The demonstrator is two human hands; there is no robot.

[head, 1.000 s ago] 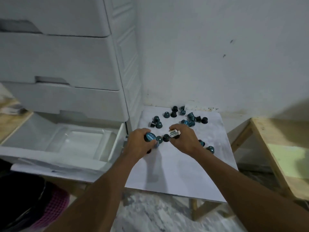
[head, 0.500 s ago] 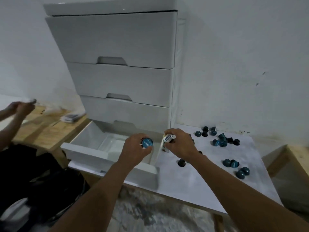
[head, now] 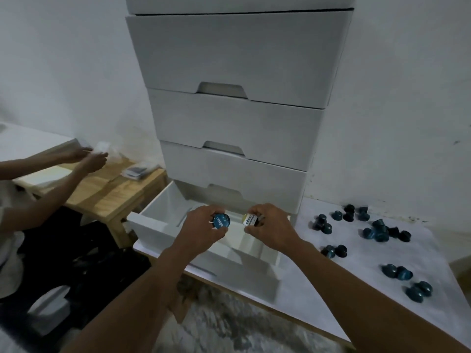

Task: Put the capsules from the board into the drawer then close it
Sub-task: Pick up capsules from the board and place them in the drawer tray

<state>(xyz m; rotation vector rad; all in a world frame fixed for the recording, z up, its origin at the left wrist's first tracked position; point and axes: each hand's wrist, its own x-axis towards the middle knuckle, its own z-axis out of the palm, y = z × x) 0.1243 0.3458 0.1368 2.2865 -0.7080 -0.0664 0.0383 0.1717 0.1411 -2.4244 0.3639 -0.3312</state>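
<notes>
The white bottom drawer [head: 158, 226] of the chest stands pulled out, and both my hands hover over it. My left hand [head: 201, 229] is shut on a capsule with a blue lid [head: 221, 221]. My right hand [head: 271, 229] is shut on a capsule with a white and yellow lid [head: 250, 220]. Several dark and blue capsules [head: 377, 233] lie scattered on the white board [head: 331, 284] to the right of the drawer. The drawer's floor beneath my hands is mostly hidden.
A white chest of drawers [head: 237, 123] with three closed drawers stands against the wall. At the left, another person's hands [head: 89, 159] work over a wooden table [head: 109, 192]. Speckled floor [head: 229, 324] shows below the board's front edge.
Both hands have carried their capsules left from the board to above the open drawer. My view has swung left and upward, bringing the whole chest and the other person into sight.
</notes>
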